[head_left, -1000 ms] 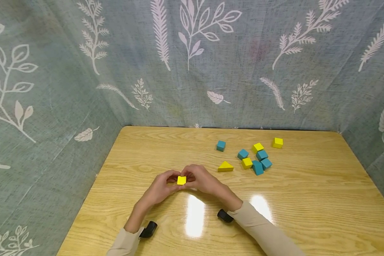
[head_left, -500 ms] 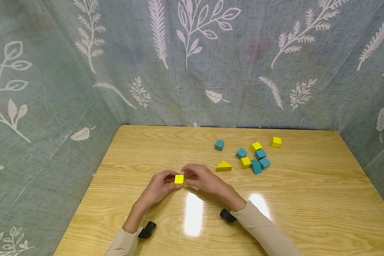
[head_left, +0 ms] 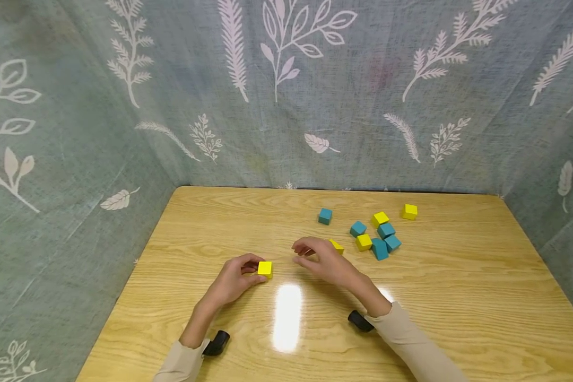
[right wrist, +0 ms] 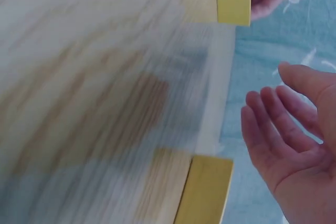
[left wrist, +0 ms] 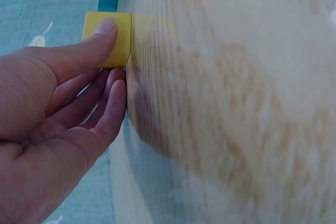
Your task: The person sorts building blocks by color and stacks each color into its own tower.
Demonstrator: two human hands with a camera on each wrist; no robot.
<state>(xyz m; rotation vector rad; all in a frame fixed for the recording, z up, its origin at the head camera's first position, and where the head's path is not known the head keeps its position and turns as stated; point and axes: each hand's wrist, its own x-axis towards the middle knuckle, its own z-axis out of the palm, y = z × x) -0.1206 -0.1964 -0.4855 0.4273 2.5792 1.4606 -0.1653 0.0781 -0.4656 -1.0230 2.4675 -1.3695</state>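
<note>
In the head view my left hand (head_left: 236, 278) pinches a yellow cube (head_left: 265, 269) at the middle left of the table. The left wrist view shows the thumb flat on one side of that yellow cube (left wrist: 123, 40), which sits on the wood, with fingertips at its lower side. My right hand (head_left: 331, 263) hovers to the right, thumb and fingers apart and holding nothing. It partly covers a yellow triangular block (head_left: 337, 246) just behind it. From the right wrist, a yellow block face (right wrist: 207, 190) appears beside the relaxed fingers.
Several loose blocks lie at the back right: a blue cube (head_left: 325, 216) off by itself, a yellow cube (head_left: 409, 211) farthest right, and a close cluster with a blue block (head_left: 379, 249) at its front. A patterned curtain (head_left: 267, 132) hangs behind the table (head_left: 210, 212).
My right hand has let go of the yellow cube and moved right, towards the yellow triangular block, partly covering it. My left hand still holds the cube in nearly the same place.
</note>
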